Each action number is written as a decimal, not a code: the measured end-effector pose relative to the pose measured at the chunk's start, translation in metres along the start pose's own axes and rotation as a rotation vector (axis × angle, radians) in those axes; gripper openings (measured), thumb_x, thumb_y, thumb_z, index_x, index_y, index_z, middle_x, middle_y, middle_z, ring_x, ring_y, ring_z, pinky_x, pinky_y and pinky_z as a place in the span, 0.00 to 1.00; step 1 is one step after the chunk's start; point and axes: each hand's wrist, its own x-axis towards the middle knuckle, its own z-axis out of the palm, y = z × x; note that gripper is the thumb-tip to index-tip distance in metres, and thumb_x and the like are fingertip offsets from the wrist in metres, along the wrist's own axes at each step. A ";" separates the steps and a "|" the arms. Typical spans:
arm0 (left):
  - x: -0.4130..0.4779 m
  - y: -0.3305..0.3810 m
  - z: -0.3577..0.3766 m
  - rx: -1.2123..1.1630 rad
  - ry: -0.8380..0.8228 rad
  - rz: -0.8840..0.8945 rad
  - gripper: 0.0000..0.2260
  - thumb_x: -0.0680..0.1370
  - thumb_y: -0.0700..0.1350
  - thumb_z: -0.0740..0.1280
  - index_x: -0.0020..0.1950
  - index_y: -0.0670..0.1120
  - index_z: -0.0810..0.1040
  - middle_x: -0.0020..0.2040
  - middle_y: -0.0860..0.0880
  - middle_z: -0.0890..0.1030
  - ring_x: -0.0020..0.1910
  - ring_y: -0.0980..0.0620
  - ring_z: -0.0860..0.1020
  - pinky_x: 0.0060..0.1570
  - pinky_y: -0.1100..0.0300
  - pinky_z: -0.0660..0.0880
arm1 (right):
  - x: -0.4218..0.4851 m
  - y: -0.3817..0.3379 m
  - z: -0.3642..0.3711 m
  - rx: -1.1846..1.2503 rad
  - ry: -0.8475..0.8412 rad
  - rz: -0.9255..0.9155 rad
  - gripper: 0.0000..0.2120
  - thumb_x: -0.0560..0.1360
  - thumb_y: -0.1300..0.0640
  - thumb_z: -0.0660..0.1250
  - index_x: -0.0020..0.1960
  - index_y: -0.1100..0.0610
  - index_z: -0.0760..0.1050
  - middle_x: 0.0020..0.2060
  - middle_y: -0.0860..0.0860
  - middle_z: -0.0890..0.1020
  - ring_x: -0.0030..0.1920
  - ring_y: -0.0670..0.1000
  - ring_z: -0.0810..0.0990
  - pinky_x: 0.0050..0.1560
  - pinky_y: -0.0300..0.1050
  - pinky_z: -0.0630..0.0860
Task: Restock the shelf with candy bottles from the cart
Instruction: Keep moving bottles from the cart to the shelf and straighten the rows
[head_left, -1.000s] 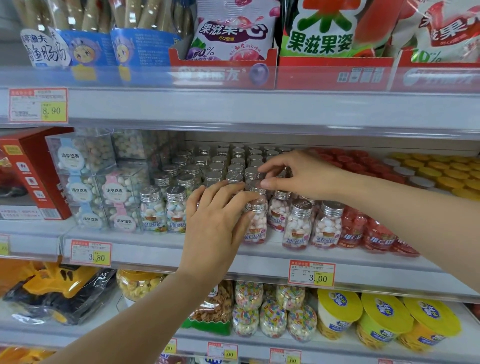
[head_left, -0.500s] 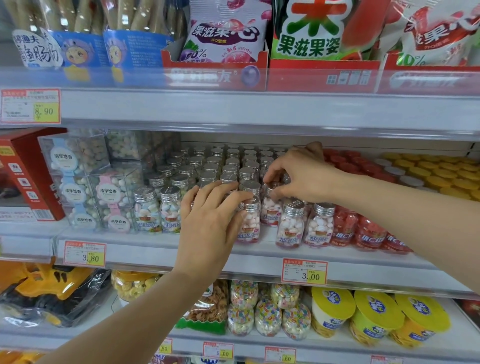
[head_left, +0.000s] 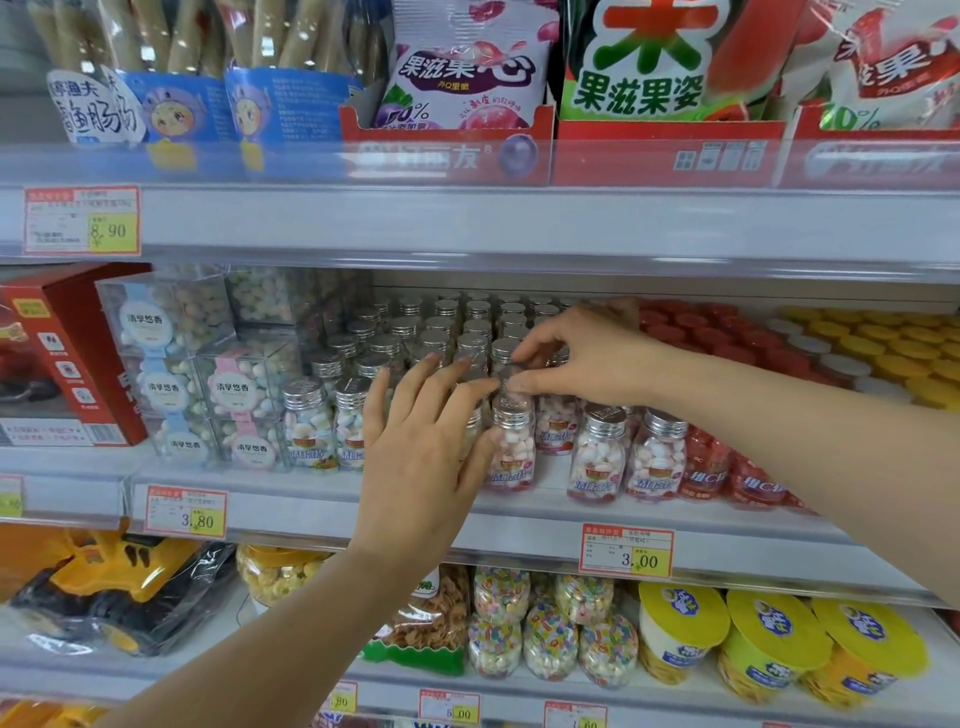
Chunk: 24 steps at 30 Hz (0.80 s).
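Observation:
Small clear candy bottles (head_left: 511, 447) with silver caps stand in rows on the middle shelf (head_left: 363, 499). My left hand (head_left: 421, 457) lies against the front bottles with its fingers straight, fingertips on the caps behind and thumb beside the front bottle. It hides one or two bottles. My right hand (head_left: 587, 358) reaches in from the right. Its thumb and forefinger pinch the cap of a bottle just behind the front row. The cart is out of view.
Clear cube candy boxes (head_left: 208, 374) stand left of the bottles, and red-capped bottles (head_left: 706, 467) and yellow-capped ones (head_left: 883, 343) to the right. The upper shelf edge (head_left: 519, 223) hangs close above. Price tags (head_left: 626, 551) line the rim. Jars and tubs fill the shelf below.
My right hand's fingertips have come slightly down and left onto a cap nearer the front. My left hand stays against the bottles, its fingers now straighter.

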 end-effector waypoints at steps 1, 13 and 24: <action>0.000 -0.001 0.000 -0.002 -0.006 -0.001 0.16 0.81 0.54 0.56 0.65 0.53 0.73 0.67 0.52 0.74 0.72 0.48 0.66 0.73 0.46 0.51 | 0.001 -0.001 0.001 -0.021 -0.005 -0.003 0.18 0.68 0.33 0.69 0.51 0.43 0.81 0.45 0.37 0.82 0.53 0.43 0.77 0.69 0.54 0.58; 0.000 0.002 0.001 -0.058 -0.001 -0.062 0.17 0.76 0.62 0.60 0.60 0.58 0.76 0.65 0.52 0.74 0.72 0.46 0.64 0.70 0.44 0.53 | 0.011 -0.002 0.009 -0.027 0.004 -0.026 0.11 0.71 0.43 0.71 0.51 0.45 0.81 0.45 0.39 0.83 0.55 0.44 0.78 0.68 0.56 0.61; 0.005 0.005 -0.002 -0.042 -0.038 -0.090 0.14 0.76 0.57 0.67 0.60 0.57 0.76 0.67 0.49 0.72 0.72 0.44 0.61 0.67 0.48 0.49 | -0.037 0.010 -0.029 0.023 -0.012 -0.078 0.17 0.67 0.34 0.67 0.48 0.43 0.77 0.44 0.39 0.81 0.43 0.36 0.74 0.57 0.45 0.63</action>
